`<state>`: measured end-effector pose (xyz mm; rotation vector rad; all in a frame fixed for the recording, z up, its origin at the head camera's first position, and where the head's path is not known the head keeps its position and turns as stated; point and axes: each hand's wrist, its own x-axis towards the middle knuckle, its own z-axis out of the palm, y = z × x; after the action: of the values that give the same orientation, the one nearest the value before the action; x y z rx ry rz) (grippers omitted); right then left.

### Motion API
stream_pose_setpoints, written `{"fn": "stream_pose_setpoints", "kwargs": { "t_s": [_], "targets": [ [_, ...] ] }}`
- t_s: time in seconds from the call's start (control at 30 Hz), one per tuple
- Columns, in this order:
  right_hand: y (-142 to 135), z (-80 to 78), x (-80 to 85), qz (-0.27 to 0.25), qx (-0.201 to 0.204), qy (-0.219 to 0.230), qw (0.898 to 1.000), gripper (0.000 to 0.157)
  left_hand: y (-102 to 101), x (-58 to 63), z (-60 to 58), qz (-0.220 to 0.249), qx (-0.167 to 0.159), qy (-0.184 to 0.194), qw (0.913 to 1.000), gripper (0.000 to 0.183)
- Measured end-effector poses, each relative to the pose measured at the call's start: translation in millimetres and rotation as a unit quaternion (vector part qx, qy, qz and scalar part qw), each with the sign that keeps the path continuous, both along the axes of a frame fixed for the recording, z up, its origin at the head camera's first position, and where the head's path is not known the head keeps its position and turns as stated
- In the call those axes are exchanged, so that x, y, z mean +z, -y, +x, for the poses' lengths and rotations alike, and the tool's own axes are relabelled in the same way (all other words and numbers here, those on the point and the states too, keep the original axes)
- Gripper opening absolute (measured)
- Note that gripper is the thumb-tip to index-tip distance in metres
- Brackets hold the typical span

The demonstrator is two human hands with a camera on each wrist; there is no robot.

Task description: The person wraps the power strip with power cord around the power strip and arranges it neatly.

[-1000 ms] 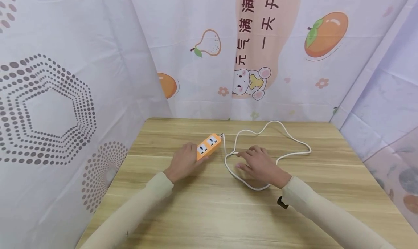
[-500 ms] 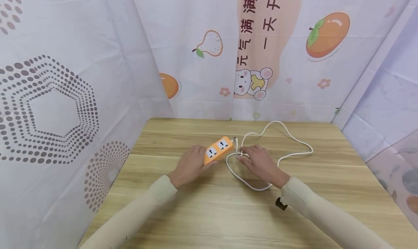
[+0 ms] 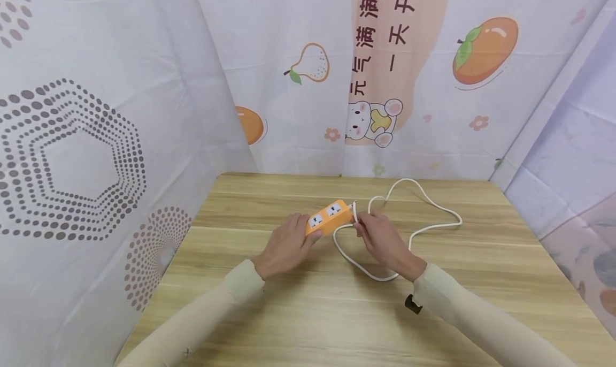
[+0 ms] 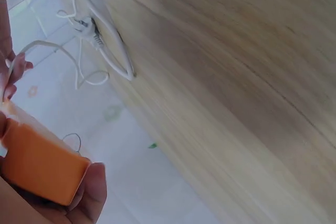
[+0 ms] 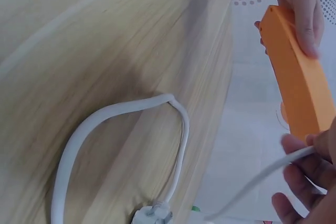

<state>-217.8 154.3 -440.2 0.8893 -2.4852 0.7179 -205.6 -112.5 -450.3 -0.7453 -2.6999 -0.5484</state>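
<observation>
Our left hand [image 3: 287, 247] curls around an orange power strip [image 3: 329, 220] while our right hand [image 3: 385, 244] pinches its white cord [image 3: 435, 226] just beside it.

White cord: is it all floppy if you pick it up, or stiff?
Probably floppy: the white cord lies mostly in loose, curvy loops on the table. It looks thin, so it's probably light. Its plug might swing, since it looks chunkier than the cord.

- Flat yellowish wood-grain table [image 3: 327, 319]
- White fabric curtain [image 3: 293, 126] behind it (plump orange fruit [image 3: 488, 51] printed upper right)
- White, brown-dotted fabric curtain [image 3: 79, 161] at left
</observation>
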Motion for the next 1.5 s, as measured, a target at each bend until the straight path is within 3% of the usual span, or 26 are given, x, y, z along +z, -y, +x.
{"fn": "stream_pose_setpoints", "kwargs": {
  "t_s": [0.17,0.3,0.43,0.5,0.57,0.67,0.73,0.8,0.87,0.93,1.03,1.13,1.2,1.33,1.4,1.5],
  "targets": [
    [1,5.2,3.8,-0.019,-0.005,-0.004,1.000,0.018,-2,0.8,1.0,0.031,0.009,-0.003,0.9995,0.053],
    [3,10.8,9.1,-0.037,-0.014,0.018,0.999,0.021,-3,1.8,-1.2,-0.008,0.025,-0.085,0.9960,0.054],
    [6,15.7,14.1,-0.056,-0.024,0.042,0.997,0.018,-4,2.7,-4.0,-0.081,0.036,-0.183,0.9791,0.061],
    [8,17.3,15.6,-0.060,-0.023,0.045,0.997,0.016,-5,3.1,-4.7,-0.107,0.036,-0.214,0.9703,0.062],
    [10,19.4,17.2,-0.062,-0.021,0.049,0.997,0.014,-6,4.0,-4.6,-0.112,0.033,-0.224,0.9677,0.063],
    [13,21.1,15.7,-0.045,-0.016,0.045,0.998,0.015,-7,6.5,-3.0,-0.068,0.034,-0.162,0.9838,0.059],
    [14,22.0,12.6,-0.028,-0.006,0.039,0.999,0.016,-6,8.0,-2.6,-0.009,0.033,-0.077,0.9964,0.056],
    [14,21.7,7.7,-0.013,0.010,0.025,1.000,0.018,-4,10.8,-2.6,0.058,0.032,0.018,0.9976,0.054],
    [12,20.0,2.2,-0.007,0.035,0.001,0.999,0.017,-2,13.8,-3.5,0.126,0.019,0.104,0.9864,0.053],
    [9,16.4,-1.8,-0.007,0.063,-0.030,0.998,0.013,1,17.8,-3.7,0.186,-0.001,0.174,0.9669,0.052],
    [2,8.1,-5.8,0.001,0.112,-0.075,0.991,0.009,7,19.5,-6.1,0.239,-0.031,0.249,0.9382,0.048],
    [-6,0.1,-5.1,0.026,0.165,-0.087,0.982,0.010,15,16.8,-9.6,0.255,-0.064,0.286,0.9215,0.041],
    [-12,-4.0,-3.7,0.049,0.187,-0.071,0.979,0.009,19,14.5,-11.9,0.259,-0.096,0.299,0.9135,0.036],
    [-24,-10.0,0.4,0.091,0.195,-0.043,0.975,0.007,25,16.6,-11.5,0.228,-0.151,0.312,0.9099,0.027],
    [-29,-12.5,2.1,0.115,0.193,-0.050,0.973,0.012,26,20.4,-10.0,0.192,-0.170,0.306,0.9168,0.025],
    [-30,-15.4,5.2,0.148,0.194,-0.074,0.967,0.012,24,24.4,-9.5,0.125,-0.189,0.273,0.9350,0.022]
  ]
}}
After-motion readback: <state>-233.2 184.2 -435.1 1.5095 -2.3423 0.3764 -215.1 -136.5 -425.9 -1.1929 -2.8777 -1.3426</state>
